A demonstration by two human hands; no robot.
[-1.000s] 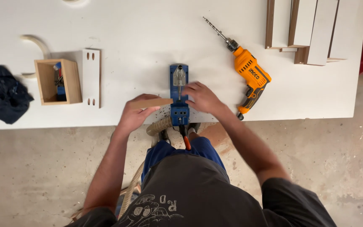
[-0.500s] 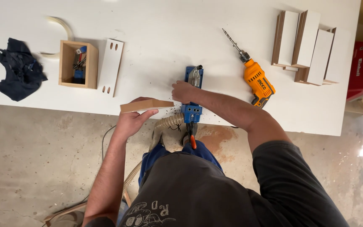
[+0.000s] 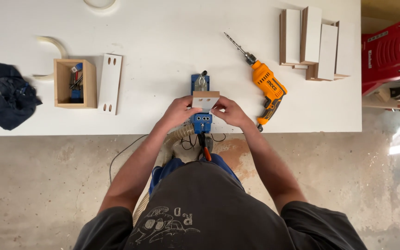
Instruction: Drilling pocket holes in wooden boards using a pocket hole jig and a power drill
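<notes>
White panel (image 3: 205, 101) held by both hands' fingers (image 3: 188, 110) on blue jig (image 3: 201, 121).

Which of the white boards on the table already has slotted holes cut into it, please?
The flat white panel lying beside the small wooden box, left of the hands: two slot pairs show, unlike the stacked boards at right.

Taking the blue drilling jig (image 3: 201, 104) as landmark: just right of it the orange drill (image 3: 265, 88) blocks the way, with stacked white panels (image 3: 318, 44) beyond. Left of it the worktop (image 3: 163, 41) lies bare up to the drilled white panel (image 3: 110, 83) and wooden box (image 3: 74, 84); behind it stands open surface.
</notes>
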